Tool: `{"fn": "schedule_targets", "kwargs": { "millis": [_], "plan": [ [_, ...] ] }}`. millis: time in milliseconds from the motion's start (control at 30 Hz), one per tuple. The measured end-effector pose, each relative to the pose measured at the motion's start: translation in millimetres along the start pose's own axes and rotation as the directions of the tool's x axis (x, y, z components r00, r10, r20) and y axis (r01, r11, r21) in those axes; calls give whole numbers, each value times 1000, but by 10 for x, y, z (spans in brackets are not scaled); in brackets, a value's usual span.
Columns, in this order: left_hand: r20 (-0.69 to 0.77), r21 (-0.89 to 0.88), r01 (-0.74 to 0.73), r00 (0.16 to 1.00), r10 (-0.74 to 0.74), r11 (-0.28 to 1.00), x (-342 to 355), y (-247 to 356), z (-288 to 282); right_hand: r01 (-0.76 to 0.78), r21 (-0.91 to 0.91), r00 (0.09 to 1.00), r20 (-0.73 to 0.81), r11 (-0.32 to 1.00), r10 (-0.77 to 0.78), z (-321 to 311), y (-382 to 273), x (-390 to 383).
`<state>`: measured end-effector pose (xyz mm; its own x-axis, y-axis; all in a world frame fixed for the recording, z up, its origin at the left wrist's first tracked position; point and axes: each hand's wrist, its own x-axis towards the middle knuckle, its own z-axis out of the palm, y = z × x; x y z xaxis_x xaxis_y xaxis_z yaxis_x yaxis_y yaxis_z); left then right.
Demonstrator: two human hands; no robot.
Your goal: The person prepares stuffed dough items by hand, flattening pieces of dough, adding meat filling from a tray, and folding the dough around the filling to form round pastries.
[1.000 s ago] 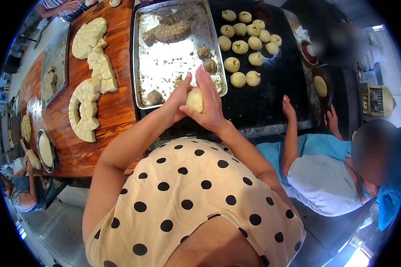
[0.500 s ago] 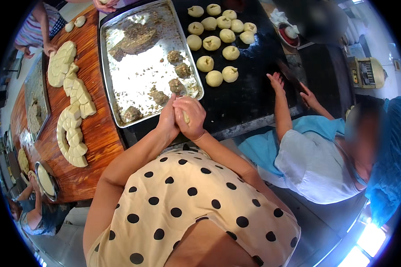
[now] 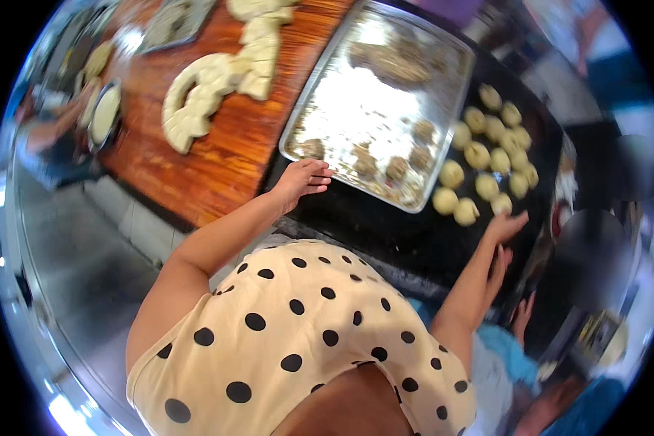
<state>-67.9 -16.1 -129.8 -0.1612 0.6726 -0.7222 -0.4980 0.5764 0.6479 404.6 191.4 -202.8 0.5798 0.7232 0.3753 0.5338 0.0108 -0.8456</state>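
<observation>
My right hand (image 3: pixel 507 225) is reached out over the black surface, fingers extended, right beside a round filled dough ball (image 3: pixel 501 203) at the near edge of a group of such balls (image 3: pixel 477 155). Whether its fingertips touch that ball, I cannot tell. My left hand (image 3: pixel 303 180) hovers at the near left corner of a metal tray (image 3: pixel 361 195), its fingers stretched and nothing in them. Inside the tray lie a large mound of brown filling (image 3: pixel 400 67) and several small filling lumps, one of them (image 3: pixel 312 149) close to my left fingers.
Left of the tray, cut dough strips (image 3: pixel 196 102) lie on a wooden table (image 3: pixel 232 171). A co-worker's hand (image 3: pixel 498 267) is just below my right hand. Another person (image 3: pixel 47 142) works at the far left near a bowl (image 3: pixel 105 116).
My hands, earlier together around a piece of dough, have parted: the right went to the dough balls, the left to the tray's corner. The view has turned, shifting the scene.
</observation>
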Motion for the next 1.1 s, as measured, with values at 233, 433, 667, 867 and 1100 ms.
{"fn": "schedule_targets", "kwargs": {
  "millis": [233, 433, 667, 867, 1100],
  "plan": [
    [-614, 82, -367, 714, 337, 926, 7, -208, -1769, -125, 344, 753, 643, 931, -137, 638, -1521, -1932],
    [-628, 690, -207, 303, 716, 693, -27, 296, -3062, -206, 244, 119, 967, 948, -223, 1203, -2500, -3403],
    [-761, 550, -112, 341, 552, 828, 334, 858, -4539, -442, -61, -301, 950, 895, -83, 1992, -2807, -4996],
    [-733, 416, -221, 493, 469, 882, 867, 1031, -4989, -504, -328, -269, 939, 799, 216, 2506, -3378, -5634],
    [-519, 174, -94, 837, 172, 980, 798, 1467, -4943, -594, -442, -238, 894, 672, 378, 3086, -3779, -5908]
  ]
}}
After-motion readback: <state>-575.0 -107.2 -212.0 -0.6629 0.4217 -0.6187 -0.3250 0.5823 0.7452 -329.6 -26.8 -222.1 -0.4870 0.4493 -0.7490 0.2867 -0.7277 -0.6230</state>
